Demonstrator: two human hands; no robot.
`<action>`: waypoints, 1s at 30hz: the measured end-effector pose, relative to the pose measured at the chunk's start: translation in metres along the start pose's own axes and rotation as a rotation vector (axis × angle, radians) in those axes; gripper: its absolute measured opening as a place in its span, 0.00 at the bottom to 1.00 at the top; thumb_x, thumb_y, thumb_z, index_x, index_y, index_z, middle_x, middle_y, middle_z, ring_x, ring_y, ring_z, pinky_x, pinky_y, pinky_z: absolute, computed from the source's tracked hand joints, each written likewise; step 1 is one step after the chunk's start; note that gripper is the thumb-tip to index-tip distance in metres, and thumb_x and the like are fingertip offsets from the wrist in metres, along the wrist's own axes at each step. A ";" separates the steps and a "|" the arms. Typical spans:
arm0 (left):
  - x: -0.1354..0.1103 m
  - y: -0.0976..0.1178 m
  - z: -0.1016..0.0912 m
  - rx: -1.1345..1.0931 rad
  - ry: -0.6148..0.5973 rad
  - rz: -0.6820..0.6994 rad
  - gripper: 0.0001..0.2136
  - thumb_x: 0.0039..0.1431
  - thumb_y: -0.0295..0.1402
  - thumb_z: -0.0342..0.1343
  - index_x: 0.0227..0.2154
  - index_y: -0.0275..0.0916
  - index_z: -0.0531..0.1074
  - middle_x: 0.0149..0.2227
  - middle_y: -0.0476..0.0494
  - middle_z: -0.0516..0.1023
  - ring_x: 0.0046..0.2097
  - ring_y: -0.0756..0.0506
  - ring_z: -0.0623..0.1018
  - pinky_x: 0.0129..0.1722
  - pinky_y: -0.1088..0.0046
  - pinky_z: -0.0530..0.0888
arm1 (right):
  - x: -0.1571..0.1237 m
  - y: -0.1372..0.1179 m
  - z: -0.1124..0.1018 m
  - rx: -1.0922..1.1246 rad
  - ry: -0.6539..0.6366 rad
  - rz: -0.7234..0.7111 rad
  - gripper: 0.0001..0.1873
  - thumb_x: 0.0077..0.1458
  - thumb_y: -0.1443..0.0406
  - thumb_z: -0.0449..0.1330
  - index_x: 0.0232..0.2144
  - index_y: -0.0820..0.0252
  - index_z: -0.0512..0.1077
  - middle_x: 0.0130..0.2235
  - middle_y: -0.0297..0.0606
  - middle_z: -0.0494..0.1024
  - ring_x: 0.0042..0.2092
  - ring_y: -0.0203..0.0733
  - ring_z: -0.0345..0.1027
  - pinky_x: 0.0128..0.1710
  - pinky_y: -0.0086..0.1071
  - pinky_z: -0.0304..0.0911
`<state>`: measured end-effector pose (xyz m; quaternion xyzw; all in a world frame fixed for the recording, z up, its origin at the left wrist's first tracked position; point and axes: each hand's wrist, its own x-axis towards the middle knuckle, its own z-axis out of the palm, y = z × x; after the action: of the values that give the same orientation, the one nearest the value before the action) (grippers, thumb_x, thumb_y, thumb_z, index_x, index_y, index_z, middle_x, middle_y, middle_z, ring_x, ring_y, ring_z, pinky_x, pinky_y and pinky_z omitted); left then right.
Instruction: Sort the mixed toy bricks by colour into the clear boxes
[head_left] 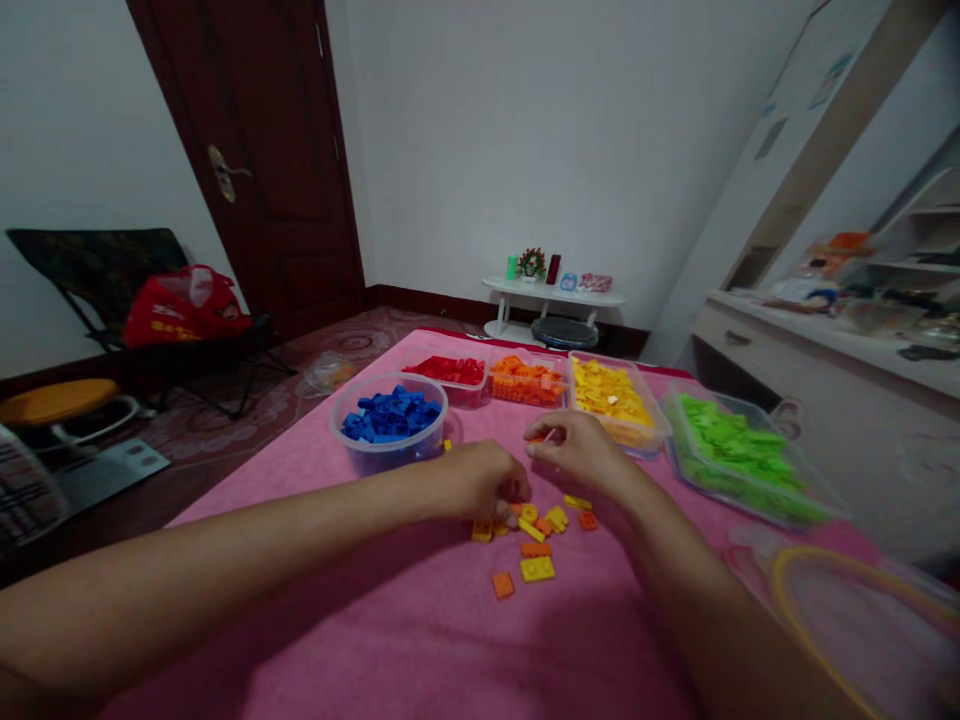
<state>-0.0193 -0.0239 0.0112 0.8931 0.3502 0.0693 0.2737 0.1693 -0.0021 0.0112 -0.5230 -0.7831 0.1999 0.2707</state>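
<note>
Loose yellow and orange toy bricks [538,569] lie scattered on the pink cloth [420,620] in front of me. My left hand [480,480] reaches down to the far left side of this pile. Its fingers are curled together among the bricks, and what they grip is hidden. Just above the cloth to the right, my right hand [577,450] pinches a small orange brick [538,438] between thumb and fingertips. Beyond it stands a clear box of orange bricks [527,380].
A round tub of blue bricks [394,415] stands left of my hands. Boxes of red bricks [454,372], yellow bricks [611,390] and green bricks [739,450] line the far and right side. A yellow-rimmed clear lid [784,580] lies at the right edge.
</note>
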 end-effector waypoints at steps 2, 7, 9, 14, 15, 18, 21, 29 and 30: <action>0.003 0.000 0.008 0.022 -0.001 -0.014 0.06 0.44 0.26 0.57 0.28 0.39 0.76 0.24 0.49 0.77 0.24 0.51 0.71 0.21 0.80 0.59 | -0.004 0.002 -0.012 0.009 -0.089 -0.007 0.08 0.42 0.66 0.60 0.27 0.62 0.77 0.24 0.35 0.75 0.25 0.35 0.64 0.24 0.26 0.55; 0.003 -0.004 0.003 -0.191 0.124 -0.114 0.05 0.44 0.25 0.52 0.25 0.35 0.72 0.24 0.48 0.75 0.23 0.52 0.70 0.21 0.80 0.62 | -0.021 0.005 -0.044 -0.110 -0.426 0.113 0.05 0.36 0.70 0.60 0.20 0.60 0.77 0.20 0.33 0.73 0.22 0.34 0.62 0.20 0.25 0.52; -0.001 -0.007 -0.006 -0.357 0.151 -0.220 0.03 0.43 0.26 0.52 0.24 0.35 0.69 0.22 0.49 0.72 0.22 0.52 0.68 0.20 0.80 0.62 | -0.028 0.004 -0.052 -0.170 -0.507 0.261 0.05 0.34 0.70 0.61 0.18 0.60 0.76 0.18 0.33 0.72 0.20 0.34 0.60 0.18 0.25 0.50; -0.017 -0.009 -0.024 -0.986 -0.027 -0.503 0.07 0.47 0.33 0.46 0.23 0.35 0.66 0.19 0.48 0.66 0.19 0.53 0.64 0.15 0.80 0.53 | -0.033 -0.005 -0.044 -0.245 -0.524 0.448 0.05 0.31 0.72 0.63 0.12 0.60 0.71 0.14 0.33 0.70 0.16 0.33 0.59 0.15 0.25 0.49; -0.020 -0.009 -0.025 -1.070 -0.071 -0.532 0.09 0.49 0.35 0.46 0.22 0.35 0.65 0.19 0.48 0.66 0.18 0.53 0.63 0.14 0.80 0.49 | -0.033 -0.007 -0.040 -0.239 -0.529 0.469 0.07 0.30 0.72 0.64 0.11 0.60 0.69 0.13 0.33 0.69 0.15 0.33 0.59 0.16 0.26 0.49; -0.030 -0.009 -0.023 -1.044 -0.114 -0.583 0.16 0.53 0.44 0.45 0.21 0.36 0.63 0.18 0.51 0.61 0.17 0.55 0.57 0.15 0.80 0.44 | -0.032 -0.010 -0.030 -0.210 -0.548 0.527 0.11 0.29 0.74 0.64 0.11 0.59 0.65 0.12 0.32 0.69 0.15 0.35 0.61 0.17 0.27 0.52; -0.037 -0.011 -0.016 -0.595 0.010 -0.474 0.13 0.50 0.42 0.54 0.22 0.36 0.65 0.18 0.53 0.61 0.18 0.55 0.58 0.17 0.79 0.51 | -0.032 -0.012 -0.024 -0.236 -0.501 0.416 0.12 0.28 0.75 0.64 0.11 0.59 0.65 0.12 0.31 0.68 0.15 0.34 0.61 0.17 0.26 0.51; -0.045 -0.018 0.009 0.425 0.127 -0.113 0.12 0.50 0.33 0.56 0.39 0.47 0.76 0.34 0.44 0.76 0.36 0.43 0.74 0.32 0.72 0.65 | -0.031 -0.040 -0.018 -0.727 -0.520 0.246 0.10 0.31 0.71 0.62 0.24 0.60 0.77 0.28 0.41 0.78 0.31 0.43 0.72 0.24 0.27 0.56; -0.045 -0.016 0.011 0.452 0.139 -0.102 0.12 0.52 0.33 0.55 0.40 0.47 0.76 0.34 0.44 0.76 0.35 0.43 0.74 0.31 0.71 0.65 | -0.031 -0.042 -0.018 -0.742 -0.530 0.254 0.11 0.32 0.70 0.62 0.25 0.60 0.78 0.30 0.41 0.79 0.32 0.44 0.72 0.25 0.27 0.57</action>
<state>-0.0589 -0.0487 -0.0032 0.9059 0.4196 0.0365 0.0452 0.1597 -0.0460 0.0434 -0.6072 -0.7735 0.0645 -0.1702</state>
